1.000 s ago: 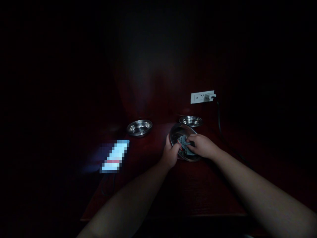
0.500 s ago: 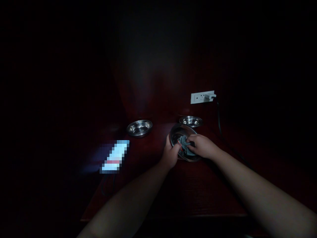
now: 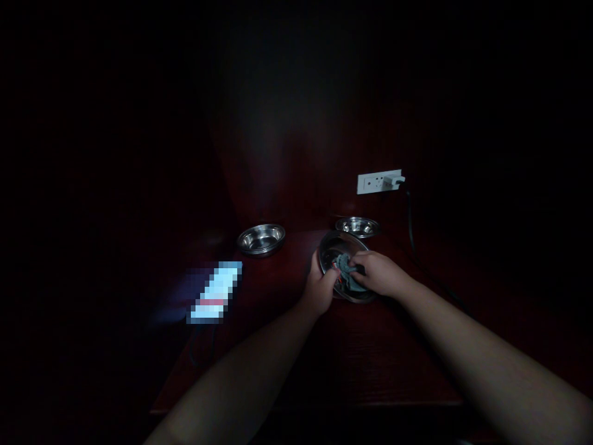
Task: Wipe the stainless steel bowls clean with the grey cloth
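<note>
Tilted toward me above the dark red table is a shiny metal bowl. My left hand grips its left rim, thumb over the inside edge and fingers behind the wall. A bunched grey-green cloth lies against the bowl's inner surface. My right hand pinches this cloth from the right, fingers closed on it. Beside my left thumb a small red-orange bit shows at the cloth's edge, too small to name.
Metal bowls stand at the back left and back right. A pixelated, glowing phone-like screen is on the left. A white wall socket holds a plug with a dark cable running down to the table. The surroundings are very dark.
Almost nothing differs. Both hands, the bowl and the cloth stay in nearly the same place.
</note>
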